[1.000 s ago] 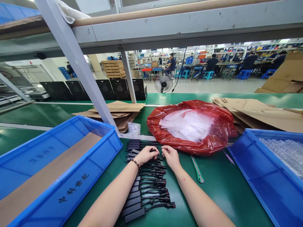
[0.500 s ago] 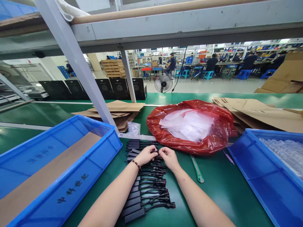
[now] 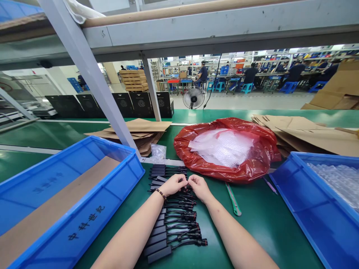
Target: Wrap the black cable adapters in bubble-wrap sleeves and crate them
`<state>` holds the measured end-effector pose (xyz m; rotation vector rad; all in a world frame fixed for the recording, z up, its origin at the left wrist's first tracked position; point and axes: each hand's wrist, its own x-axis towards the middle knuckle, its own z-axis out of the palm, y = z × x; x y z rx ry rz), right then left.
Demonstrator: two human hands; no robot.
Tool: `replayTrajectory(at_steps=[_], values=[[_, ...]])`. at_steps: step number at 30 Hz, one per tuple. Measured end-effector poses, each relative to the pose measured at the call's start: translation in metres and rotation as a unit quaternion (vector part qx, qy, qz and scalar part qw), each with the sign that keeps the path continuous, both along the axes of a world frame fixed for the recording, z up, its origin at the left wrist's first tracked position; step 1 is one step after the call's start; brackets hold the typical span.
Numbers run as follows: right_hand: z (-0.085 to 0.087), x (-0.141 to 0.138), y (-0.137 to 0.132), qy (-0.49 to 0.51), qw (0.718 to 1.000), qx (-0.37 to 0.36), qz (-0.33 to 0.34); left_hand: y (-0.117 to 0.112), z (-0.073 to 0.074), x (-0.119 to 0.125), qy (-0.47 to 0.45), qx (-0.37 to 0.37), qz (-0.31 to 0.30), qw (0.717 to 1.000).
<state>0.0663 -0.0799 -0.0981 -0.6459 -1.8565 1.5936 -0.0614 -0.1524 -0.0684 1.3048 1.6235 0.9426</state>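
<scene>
Over a row of black cable modules (image 3: 159, 251) on the green table, my left hand (image 3: 176, 184) and my right hand (image 3: 198, 186) meet with their fingertips pinched close together. What they pinch is too small and too hidden by the fingers to make out. Each module has a flat rectangular box on the left and short leads running right to round connectors (image 3: 201, 242), some with a red ring. A further group of black modules (image 3: 158, 170) lies just beyond my left hand. Both wrists rest low, close above the cables.
A red plastic bag (image 3: 185, 149) of bubble wrap stands beyond my hands. Blue bins flank me: a left bin (image 3: 112, 198) with cardboard inside, and a right bin (image 3: 303, 209) holding clear plastic. A green utility knife (image 3: 233, 200) lies right of my hands, near cardboard sheets (image 3: 314, 136).
My hands stay in nearly the same place above the modules, fingertips still together, with only a slight shift of the fingers. Everything else on the table lies as before.
</scene>
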Motion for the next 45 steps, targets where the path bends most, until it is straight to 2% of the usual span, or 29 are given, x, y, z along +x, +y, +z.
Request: replayTrajectory(at_steps=[4,8,12,18,22,26,29,34,40,42,45], values=[[0.002,0.001,0.005,-0.017,0.999,0.027,-0.006,0.0,0.003,0.001,-0.031,-0.004,0.002,0.999],[0.005,0.016,0.028,-0.058,0.992,0.076,-0.076,0.002,0.003,0.001,-0.047,-0.007,0.014,0.999],[0.009,0.036,0.05,-0.14,0.971,0.146,-0.129,0.003,0.001,0.001,-0.057,-0.011,0.021,0.998],[0.013,0.045,0.05,-0.274,0.926,0.237,-0.103,0.001,0.002,0.002,-0.047,0.01,0.032,0.998],[0.012,0.043,0.047,-0.331,0.904,0.26,-0.072,0.0,0.002,0.0,-0.01,0.027,0.032,0.999],[0.011,0.043,0.046,-0.351,0.897,0.262,-0.059,0.0,0.003,-0.001,0.028,0.05,0.028,0.998],[0.013,0.044,0.045,-0.341,0.905,0.247,-0.061,0.0,0.006,-0.001,0.047,0.067,0.029,0.996],[0.019,0.043,0.043,-0.265,0.942,0.186,-0.092,-0.002,0.01,0.002,0.062,0.083,0.05,0.993],[0.025,0.027,0.036,-0.127,0.985,0.034,-0.108,-0.004,0.015,0.004,0.047,0.09,0.03,0.994],[0.025,0.019,0.034,-0.101,0.989,-0.025,-0.102,-0.002,0.013,0.002,0.023,0.084,0.049,0.995],[0.024,0.011,0.033,-0.066,0.988,-0.101,-0.101,0.004,0.003,-0.006,0.005,0.088,0.021,0.996]])
